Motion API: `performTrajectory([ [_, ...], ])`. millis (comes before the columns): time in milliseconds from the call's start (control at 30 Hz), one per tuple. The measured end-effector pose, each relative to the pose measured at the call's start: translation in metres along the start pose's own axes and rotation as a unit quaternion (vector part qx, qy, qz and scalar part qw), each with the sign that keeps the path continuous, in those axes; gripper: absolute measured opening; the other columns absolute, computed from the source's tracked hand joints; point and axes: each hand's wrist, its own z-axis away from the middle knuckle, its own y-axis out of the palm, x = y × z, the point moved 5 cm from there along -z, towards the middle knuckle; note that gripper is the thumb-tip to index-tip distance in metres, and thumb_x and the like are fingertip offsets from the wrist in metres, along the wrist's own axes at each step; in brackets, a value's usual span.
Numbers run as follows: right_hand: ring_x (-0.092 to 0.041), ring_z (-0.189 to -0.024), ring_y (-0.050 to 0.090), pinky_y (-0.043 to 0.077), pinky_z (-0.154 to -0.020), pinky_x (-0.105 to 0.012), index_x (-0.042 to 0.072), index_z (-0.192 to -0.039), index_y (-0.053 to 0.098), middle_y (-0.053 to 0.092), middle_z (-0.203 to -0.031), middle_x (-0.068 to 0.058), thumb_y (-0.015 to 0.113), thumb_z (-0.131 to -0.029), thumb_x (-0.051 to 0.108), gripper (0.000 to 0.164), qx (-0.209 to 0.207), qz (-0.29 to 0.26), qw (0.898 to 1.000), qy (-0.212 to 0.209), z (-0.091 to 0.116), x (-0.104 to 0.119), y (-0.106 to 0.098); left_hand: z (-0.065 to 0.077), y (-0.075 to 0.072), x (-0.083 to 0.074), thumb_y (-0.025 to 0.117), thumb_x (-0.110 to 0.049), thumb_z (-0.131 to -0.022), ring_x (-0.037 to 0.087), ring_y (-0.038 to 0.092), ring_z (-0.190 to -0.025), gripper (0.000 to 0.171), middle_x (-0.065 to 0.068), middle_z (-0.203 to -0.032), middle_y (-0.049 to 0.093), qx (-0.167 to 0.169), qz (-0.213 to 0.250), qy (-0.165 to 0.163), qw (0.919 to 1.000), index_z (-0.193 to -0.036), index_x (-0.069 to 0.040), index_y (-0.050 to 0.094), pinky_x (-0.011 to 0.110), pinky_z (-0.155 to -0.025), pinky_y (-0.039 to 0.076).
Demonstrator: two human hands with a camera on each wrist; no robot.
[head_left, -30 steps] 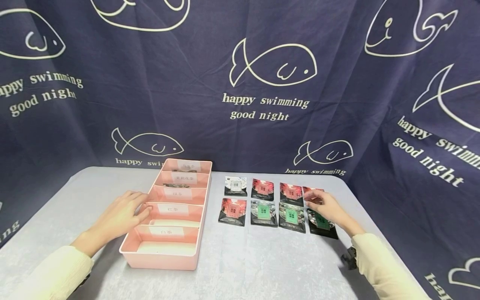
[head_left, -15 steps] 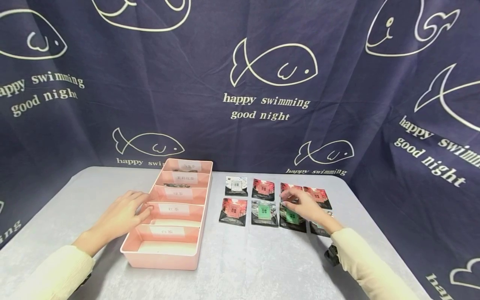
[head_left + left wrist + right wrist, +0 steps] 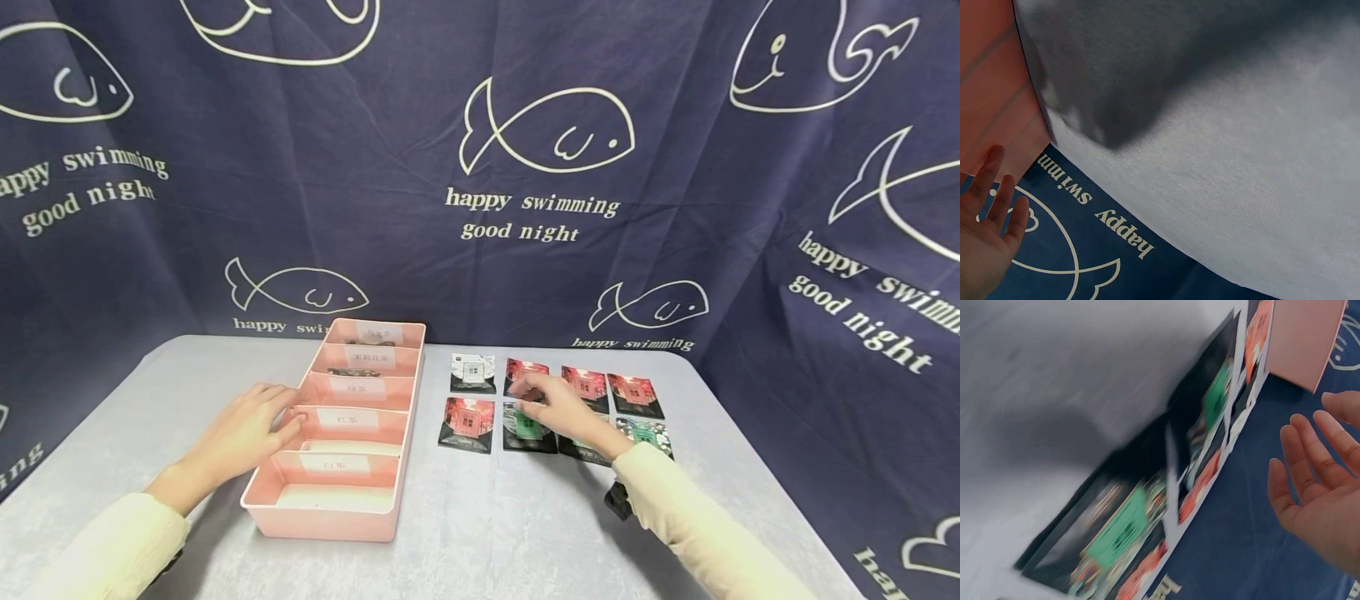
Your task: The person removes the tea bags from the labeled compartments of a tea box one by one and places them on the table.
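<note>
My left hand (image 3: 243, 432) rests at the left rim of a long pink divided box (image 3: 322, 523); its fingers look relaxed in the left wrist view. Over the tea sachets, my right hand (image 3: 564, 408) hovers with loosely bent fingers and holds nothing. Beneath it lie a green-labelled sachet (image 3: 528, 439) and a red sachet (image 3: 527, 367), both partly covered. Another green-labelled sachet (image 3: 588, 455) is mostly hidden by the right wrist. At the left of the two rows are a white sachet (image 3: 472, 372) and a red sachet (image 3: 467, 425).
Paper labels with handwriting mark the box's compartments; dark packets (image 3: 354, 372) show in a far one. Two more red sachets, one at the far right (image 3: 635, 395), and a pale green one (image 3: 649, 434) lie rightward. A dark blue fish-print curtain (image 3: 540, 275) hangs behind the grey table (image 3: 465, 533).
My right hand has moved left across the sachets, from the far right pair to the second column, uncovering the right ones. The left hand and box stay put.
</note>
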Motion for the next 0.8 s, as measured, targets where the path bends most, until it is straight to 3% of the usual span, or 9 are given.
performTrajectory([
  [333,-0.021,-0.086,0.060,0.051,-0.081,-0.041,0.002,-0.101,0.061,0.065,-0.100,-0.014,0.059,-0.083,0.004,0.018,0.009,0.025,0.998,-0.065,-0.023,0.032,0.020,0.000,-0.001,-0.001,0.058,-0.027,-0.085,0.036,0.053,-0.106,0.038,0.018,-0.109,0.062,-0.004,0.002,0.003,1.0000,-0.110,0.002,0.060,0.051,-0.092,0.041],
  [800,-0.022,-0.087,0.062,0.051,-0.080,-0.036,0.004,-0.102,0.061,0.064,-0.098,-0.010,0.059,-0.086,0.009,0.017,0.034,0.074,0.988,-0.129,-0.056,0.071,0.043,0.000,0.000,0.000,0.058,-0.026,-0.084,0.035,0.053,-0.105,0.036,0.018,-0.108,0.062,-0.006,0.003,0.006,1.0000,-0.108,0.000,0.060,0.051,-0.091,0.041],
])
